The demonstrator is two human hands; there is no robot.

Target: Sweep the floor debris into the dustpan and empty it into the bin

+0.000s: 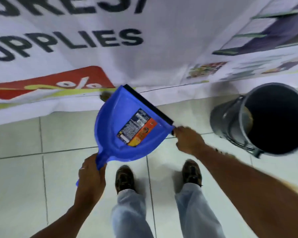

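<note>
Blue dustpan [126,124] at frame centre, held above the tiled floor [21,177], label side up, black lip toward upper right. Left hand [91,177] wrapped around its handle at lower left. Right hand [187,140] closed, pinching the pan's right corner by the lip. Grey bin [234,121] at right edge, well apart from pan. Printed banner [162,48] fills top.

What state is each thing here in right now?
Dustpan: held off the floor, tilted, no debris visible on the face shown.
Left hand: closed on the dustpan's handle.
Right hand: gripping the dustpan's corner by its black lip.
Bin: open, no lid, standing to the right of the dustpan, inside dark.
Banner: spread out flat beyond the tiles.
</note>
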